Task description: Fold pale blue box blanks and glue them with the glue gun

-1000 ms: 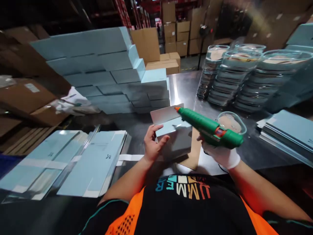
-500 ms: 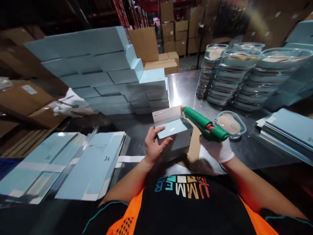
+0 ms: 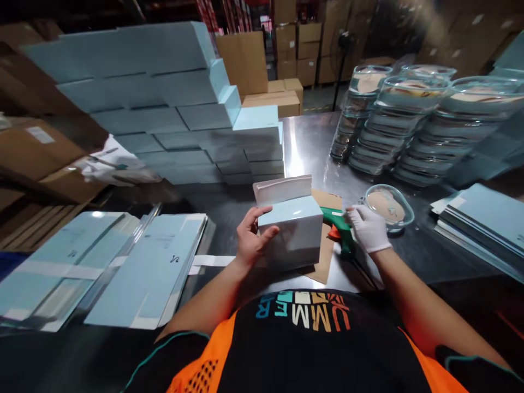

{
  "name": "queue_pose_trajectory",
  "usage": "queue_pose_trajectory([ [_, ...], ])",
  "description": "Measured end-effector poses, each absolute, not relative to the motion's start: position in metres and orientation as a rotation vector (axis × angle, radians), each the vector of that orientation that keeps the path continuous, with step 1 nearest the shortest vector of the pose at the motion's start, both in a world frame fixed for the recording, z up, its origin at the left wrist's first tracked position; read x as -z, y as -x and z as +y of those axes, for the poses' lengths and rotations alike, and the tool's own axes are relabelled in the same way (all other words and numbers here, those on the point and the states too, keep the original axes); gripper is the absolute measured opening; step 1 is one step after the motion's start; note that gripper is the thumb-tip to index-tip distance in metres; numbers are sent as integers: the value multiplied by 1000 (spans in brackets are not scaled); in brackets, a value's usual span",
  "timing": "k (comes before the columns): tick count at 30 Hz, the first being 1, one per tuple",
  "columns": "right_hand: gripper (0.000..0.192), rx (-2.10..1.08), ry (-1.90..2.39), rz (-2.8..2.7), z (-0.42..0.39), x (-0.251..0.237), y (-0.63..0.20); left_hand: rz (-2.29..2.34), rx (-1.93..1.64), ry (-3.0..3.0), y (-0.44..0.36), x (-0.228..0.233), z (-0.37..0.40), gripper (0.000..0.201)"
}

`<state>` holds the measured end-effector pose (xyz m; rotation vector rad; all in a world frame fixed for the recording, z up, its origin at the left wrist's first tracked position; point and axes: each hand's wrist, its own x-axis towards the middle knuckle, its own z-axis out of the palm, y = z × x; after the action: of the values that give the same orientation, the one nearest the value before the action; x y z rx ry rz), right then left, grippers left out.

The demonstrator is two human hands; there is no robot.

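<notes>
My left hand is closed around the left side of a small pale blue carton, with the thumb on its front and the fingers on top. The carton's flap stands up at the back. To its right, a green glue gun with an orange trigger rests by a piece of brown cardboard. My right hand, in a white glove, is beside the rear of the gun, its fingers loosely bent and not wrapped round the handle.
A wall of pale blue cartons stands behind on the left. Stacks of lidded glass containers rise at the back right, and one glass container is near my right hand. Flat carton blanks lie left, more blanks right.
The glue gun has come down from the carton's raised flap to the table, and my right hand has let go of its handle. My left hand still holds the carton.
</notes>
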<state>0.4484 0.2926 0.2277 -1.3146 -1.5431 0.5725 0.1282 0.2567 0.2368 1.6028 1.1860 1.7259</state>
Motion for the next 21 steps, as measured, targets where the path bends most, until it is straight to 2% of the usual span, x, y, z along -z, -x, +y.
queue_pose_trajectory([
  [5,69,-1039,1071,-1546,296,-257,-379,1118,-1728,-1697,-131,-226,261,68],
  [8,63,-1065,1029,-1601,298,-264,-360,1128,-1692,-1754,-130,-218,264,68],
  [12,68,-1011,887,-1712,294,-257,-375,974,-1862,-1726,-128,-210,270,67],
  [15,43,-866,755,-1854,284,-251,-388,880,-1895,-1757,-122,-213,273,72],
  [17,24,-838,696,-1940,276,-251,-390,852,-1754,-1949,-115,-220,273,60],
  [21,20,-854,700,-2007,269,-258,-388,611,-1547,-2187,-104,-234,272,29],
])
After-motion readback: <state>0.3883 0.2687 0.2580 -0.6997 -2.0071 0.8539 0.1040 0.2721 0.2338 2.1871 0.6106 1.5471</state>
